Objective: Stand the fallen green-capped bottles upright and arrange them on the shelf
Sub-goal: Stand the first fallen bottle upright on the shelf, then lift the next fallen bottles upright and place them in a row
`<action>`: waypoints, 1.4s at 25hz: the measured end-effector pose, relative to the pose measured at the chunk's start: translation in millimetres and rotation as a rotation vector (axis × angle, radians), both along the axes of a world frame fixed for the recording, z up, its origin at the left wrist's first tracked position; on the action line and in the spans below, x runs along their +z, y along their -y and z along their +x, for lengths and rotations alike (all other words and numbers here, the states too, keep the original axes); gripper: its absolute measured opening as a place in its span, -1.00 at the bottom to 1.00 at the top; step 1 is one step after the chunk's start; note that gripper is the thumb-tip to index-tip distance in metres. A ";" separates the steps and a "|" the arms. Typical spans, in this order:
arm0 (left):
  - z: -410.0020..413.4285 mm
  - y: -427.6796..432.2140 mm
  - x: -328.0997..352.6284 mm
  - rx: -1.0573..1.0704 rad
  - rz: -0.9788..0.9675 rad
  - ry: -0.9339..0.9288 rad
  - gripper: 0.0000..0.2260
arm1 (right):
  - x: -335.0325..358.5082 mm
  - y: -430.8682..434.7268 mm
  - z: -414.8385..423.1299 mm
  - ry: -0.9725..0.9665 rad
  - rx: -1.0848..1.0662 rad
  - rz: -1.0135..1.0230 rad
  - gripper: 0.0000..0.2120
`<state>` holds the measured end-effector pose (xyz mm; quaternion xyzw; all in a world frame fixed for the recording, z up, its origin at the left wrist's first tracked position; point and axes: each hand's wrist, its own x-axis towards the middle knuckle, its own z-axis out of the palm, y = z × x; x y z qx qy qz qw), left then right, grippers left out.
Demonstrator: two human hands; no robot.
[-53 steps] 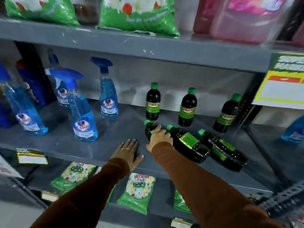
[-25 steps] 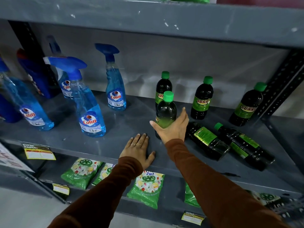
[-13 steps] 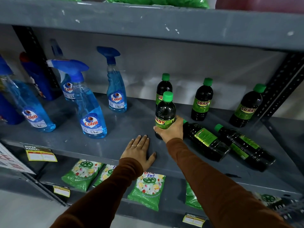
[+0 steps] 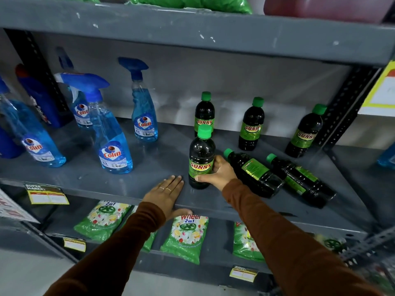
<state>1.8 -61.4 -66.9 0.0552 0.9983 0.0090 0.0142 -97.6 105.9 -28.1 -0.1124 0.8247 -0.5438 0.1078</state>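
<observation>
A dark green-capped Sunny bottle (image 4: 201,157) stands upright near the front of the grey shelf (image 4: 149,167), and my right hand (image 4: 218,173) is wrapped around its lower part. Two more such bottles lie on their sides to its right, one (image 4: 254,173) right beside my hand, the other (image 4: 299,180) further right. Three bottles stand upright along the back: left (image 4: 204,114), middle (image 4: 251,124), right (image 4: 305,131). My left hand (image 4: 165,194) rests flat on the shelf's front edge, fingers spread, holding nothing.
Blue Colin spray bottles (image 4: 113,133) stand on the left half of the shelf. Green Wheel detergent packets (image 4: 188,236) lie on the shelf below. The shelf above (image 4: 192,33) hangs low overhead. A black upright post (image 4: 346,103) borders the right side.
My right hand lifted the leftmost fallen bottle, stood it upright near the shelf front and turned it so the label faces me. The left hand has stayed flat on the shelf edge.
</observation>
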 end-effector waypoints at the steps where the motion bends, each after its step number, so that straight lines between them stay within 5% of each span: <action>1: -1.1 0.1 -0.2 0.000 -0.009 0.002 0.20 | 2.8 -1.6 6.6 0.003 0.016 -0.010 -0.48; 11: 0.1 -2.3 -7.6 0.021 0.025 0.015 0.25 | -9.7 -7.1 43.0 0.031 0.073 -0.042 -0.34; 14: 0.1 -2.5 -6.9 0.017 -0.002 0.028 0.26 | -1.8 -25.6 41.3 -0.099 0.159 0.273 0.03; 18: 1.8 -7.5 -0.9 0.033 0.003 0.048 0.28 | 2.9 -85.1 24.0 -0.543 -0.262 1.017 -0.13; 21: 6.2 -15.0 1.5 0.062 0.019 0.068 0.30 | -12.1 -96.2 25.7 -0.546 -0.408 1.167 -0.30; 24: 7.4 -17.1 3.0 0.074 0.022 0.075 0.32 | -15.2 -97.2 21.1 -0.536 -0.433 0.893 -0.31; 29: 5.8 -16.4 4.5 0.074 0.021 0.080 0.31 | -14.2 -85.1 20.3 -0.352 -0.552 0.092 -0.30; 35: 5.8 -15.4 3.2 0.079 0.013 0.084 0.30 | -22.1 -85.5 7.6 -0.172 -0.429 -0.073 -0.33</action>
